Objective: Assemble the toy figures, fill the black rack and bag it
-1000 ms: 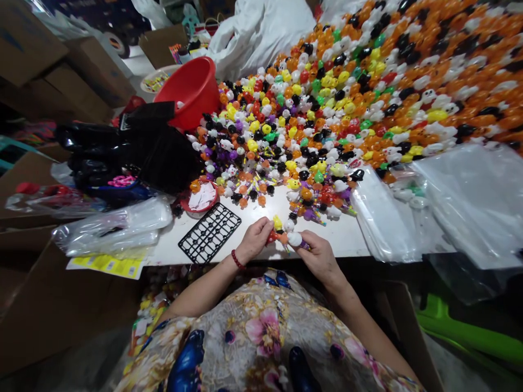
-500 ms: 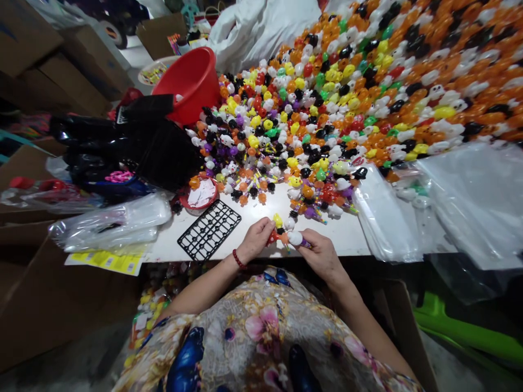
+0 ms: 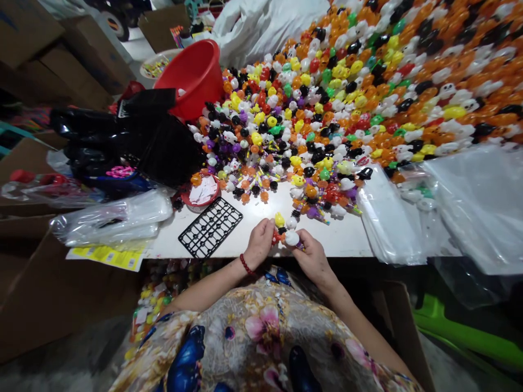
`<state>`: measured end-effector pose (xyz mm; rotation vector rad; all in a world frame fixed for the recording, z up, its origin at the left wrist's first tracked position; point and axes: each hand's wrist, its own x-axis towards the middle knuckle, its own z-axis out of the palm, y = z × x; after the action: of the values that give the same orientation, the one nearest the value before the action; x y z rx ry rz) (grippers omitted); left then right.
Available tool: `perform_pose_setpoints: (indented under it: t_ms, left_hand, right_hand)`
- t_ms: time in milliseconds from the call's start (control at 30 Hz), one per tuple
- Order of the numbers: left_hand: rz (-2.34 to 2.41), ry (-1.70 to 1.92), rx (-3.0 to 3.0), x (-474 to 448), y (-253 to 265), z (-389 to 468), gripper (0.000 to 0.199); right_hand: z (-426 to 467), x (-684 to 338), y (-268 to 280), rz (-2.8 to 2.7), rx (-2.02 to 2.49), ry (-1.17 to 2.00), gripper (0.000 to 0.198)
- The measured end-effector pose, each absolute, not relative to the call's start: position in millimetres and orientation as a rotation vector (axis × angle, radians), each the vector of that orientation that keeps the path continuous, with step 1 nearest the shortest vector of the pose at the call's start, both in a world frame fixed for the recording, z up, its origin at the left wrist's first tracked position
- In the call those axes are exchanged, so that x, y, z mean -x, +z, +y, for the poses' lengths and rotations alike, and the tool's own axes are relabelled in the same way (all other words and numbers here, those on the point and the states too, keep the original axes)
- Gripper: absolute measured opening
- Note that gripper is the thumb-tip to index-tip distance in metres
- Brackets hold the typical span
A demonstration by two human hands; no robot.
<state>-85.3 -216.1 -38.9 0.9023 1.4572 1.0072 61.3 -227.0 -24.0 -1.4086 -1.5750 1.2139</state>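
Observation:
Near the front edge of the white table, my left hand is closed round a small bunch of figure-topped sticks. Yellow, white, black, red and orange plastic heads fan out from it. Close against that bunch, my right hand pinches a stick with a larger white head. Its purple stem shows partly between my fingers. The lower ends of the bunch are hidden by my left hand. A black plastic grid tray lies flat on the table, left of my hands.
A big heap of colourful plastic figures spreads behind my hands and to the right. Clear plastic bags lie at the right. Left stand a red tub, a small red basket with paper slips and more bags.
The white-headed stick in my right hand has tipped more upright and sits closer to the bunch. My left hand has shifted very slightly; the view has moved a little.

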Motion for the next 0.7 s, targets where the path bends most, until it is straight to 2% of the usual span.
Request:
perform_pose_setpoints:
  t_ms: [200,433,700]
  left_hand:
    - [1.597,1.143,-0.950,80,-43,-220,0.043]
    - [1.485,1.059,-0.895,91,-44,-206,0.044]
    - [1.699,1.070,-1.084,91,-39,-208,0.044]
  right_hand:
    - [-228,-48,-37,-1.466,1.394,1.274,0.020]
    - [-217,-45,-39,-1.076,1.317,1.676,0.043]
    - [-220,-41,-43,-1.431,1.338,1.382,0.030]
